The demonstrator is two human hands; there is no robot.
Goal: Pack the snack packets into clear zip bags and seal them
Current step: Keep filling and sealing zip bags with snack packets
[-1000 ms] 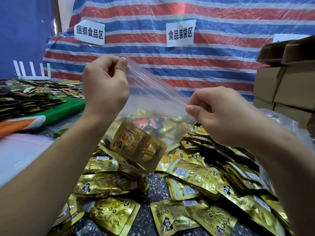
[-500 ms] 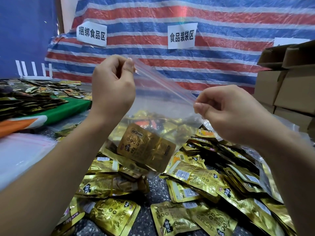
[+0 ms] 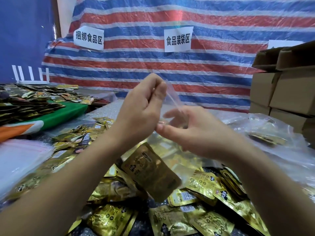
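At the centre of the frame a clear zip bag (image 3: pixel 172 106) with a gold packet (image 3: pixel 151 172) inside is pinched at its top strip by the left hand (image 3: pixel 143 108). The right hand (image 3: pixel 192 132) is relaxed, fingers loose beside it. Sealing seems in hand; next the strip should probably be pressed along.

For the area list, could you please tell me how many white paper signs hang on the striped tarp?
3: one white paper sign at left, one at centre, one at right, partly hidden behind the brown cardboard boxes.
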